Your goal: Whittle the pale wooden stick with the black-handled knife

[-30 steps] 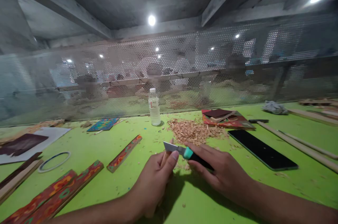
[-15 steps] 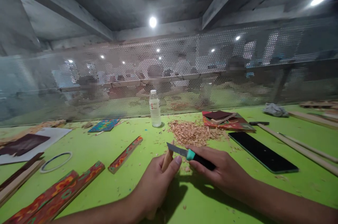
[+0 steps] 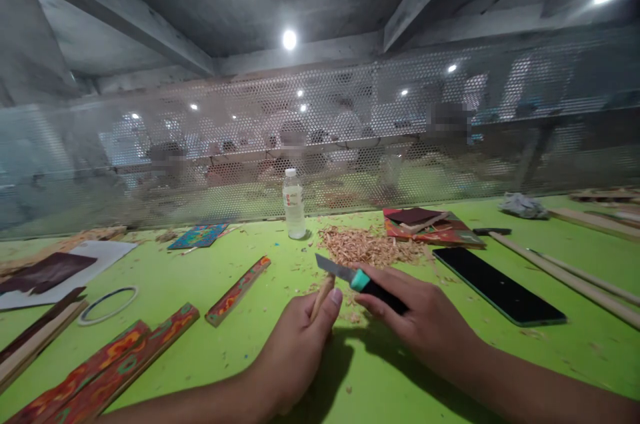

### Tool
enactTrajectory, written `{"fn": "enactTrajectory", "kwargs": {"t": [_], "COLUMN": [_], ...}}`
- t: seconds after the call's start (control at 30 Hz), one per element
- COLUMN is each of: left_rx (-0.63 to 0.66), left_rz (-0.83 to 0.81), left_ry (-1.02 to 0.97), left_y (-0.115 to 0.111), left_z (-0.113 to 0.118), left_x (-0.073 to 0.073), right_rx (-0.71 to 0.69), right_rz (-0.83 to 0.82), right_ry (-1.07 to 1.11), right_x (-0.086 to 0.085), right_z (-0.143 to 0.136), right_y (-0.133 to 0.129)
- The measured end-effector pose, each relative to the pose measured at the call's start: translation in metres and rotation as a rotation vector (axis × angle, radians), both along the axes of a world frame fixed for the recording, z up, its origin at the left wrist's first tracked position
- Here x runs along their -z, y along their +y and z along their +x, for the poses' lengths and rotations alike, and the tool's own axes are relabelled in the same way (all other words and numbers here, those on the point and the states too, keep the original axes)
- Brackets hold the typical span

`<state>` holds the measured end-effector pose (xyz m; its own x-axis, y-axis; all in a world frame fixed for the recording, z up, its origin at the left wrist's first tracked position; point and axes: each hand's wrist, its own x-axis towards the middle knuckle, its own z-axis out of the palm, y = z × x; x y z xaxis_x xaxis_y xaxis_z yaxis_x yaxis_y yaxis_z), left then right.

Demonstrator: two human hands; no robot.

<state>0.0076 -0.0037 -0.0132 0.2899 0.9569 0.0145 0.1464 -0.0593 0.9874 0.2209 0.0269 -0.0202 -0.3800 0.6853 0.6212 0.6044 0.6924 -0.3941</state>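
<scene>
Right now I have the left hand [image 3: 293, 344] pressed together around a short wooden stick [image 3: 323, 297], its grip pinching the piece between thumb and curled fingers, with the upper end poking out, tilted up and away from me. The right hand [image 3: 425, 317] is wrapped round the black handle of a knife [image 3: 361, 281], its grip closed just behind the teal collar. The knife's blade points leftward and crosses at the stick's top end; from where I sit I cannot tell whether the edge touches the wood.

Both hands are above the green bench [image 3: 220, 361], near its close side. Beyond them I see a heap of shavings [image 3: 370, 247], and just left of it a clear bottle [image 3: 294, 211] stands upright in front of a perforated screen [image 3: 220, 194]. To the right of the heap a red painted board [image 3: 460, 232] carries a dark brown sheet [image 3: 413, 216]. A black phone [image 3: 500, 285] lies flat beyond the right hand. On my left I have one short painted strip [image 3: 237, 291] lying apart, and two longer painted strips [image 3: 155, 351] side by side nearer me.
</scene>
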Motion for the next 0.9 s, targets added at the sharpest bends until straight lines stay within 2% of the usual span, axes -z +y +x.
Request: {"fn": "enactTrajectory", "kwargs": {"t": [0.17,0.33,0.6,0.9], "left_rx": [0.049,0.051,0.06,0.038], "left_rz": [-0.013,0.084,-0.018,-0.018], "left_ry": [-0.086,-0.146,-0.128,-0.017], "left_y": [0.0,-0.004,0.003,0.007], "left_z": [-0.005,-0.008,-0.01,-0.014], "left_x": [0.005,0.005,0.017,0.007], "right_rx": [-0.016,-0.057,-0.107,-0.204], "right_rz": [-0.031,-0.061,-0.047,0.045], "right_ry": [0.042,0.03,-0.003,-0.135], "right_x": [0.0,0.004,0.008,0.005], "right_z": [0.003,0.006,0.009,0.012], "right_y": [0.002,0.001,0.001,0.003]}}
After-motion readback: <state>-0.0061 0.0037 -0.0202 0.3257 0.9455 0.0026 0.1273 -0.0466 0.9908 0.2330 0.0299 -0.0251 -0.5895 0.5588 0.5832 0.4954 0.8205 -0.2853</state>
